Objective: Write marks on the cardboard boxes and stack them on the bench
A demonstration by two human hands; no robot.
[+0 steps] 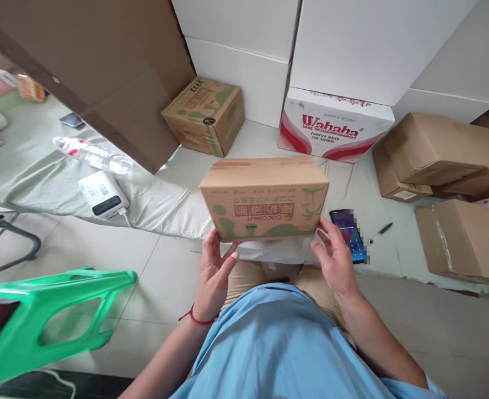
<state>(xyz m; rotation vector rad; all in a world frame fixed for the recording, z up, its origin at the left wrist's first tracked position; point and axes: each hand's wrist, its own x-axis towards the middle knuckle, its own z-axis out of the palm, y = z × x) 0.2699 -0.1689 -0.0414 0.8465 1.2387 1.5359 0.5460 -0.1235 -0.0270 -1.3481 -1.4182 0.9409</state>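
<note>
In the head view a brown cardboard carton (265,213) with green print and upside-down coconut lettering is in front of me at the near edge of the cloth-covered table. Its top flaps look closed. My left hand (217,271) holds its lower left corner, fingers partly hidden beneath and thumb sticking out. At the opposite lower corner, my right hand (334,252) has its fingers against the carton, thumb apart from them. Whether the carton rests on the table or hangs just above it, I cannot tell. A smartphone (348,235) with a lit screen lies just right of my right hand.
Behind stand a similar carton (205,119) and a white Wahaba water box (334,127). Brown boxes (464,238) are stacked at right, near a pen (383,228). A plastic bottle (95,156) and white power bank (103,194) lie left. A green stool (57,316) stands on the floor.
</note>
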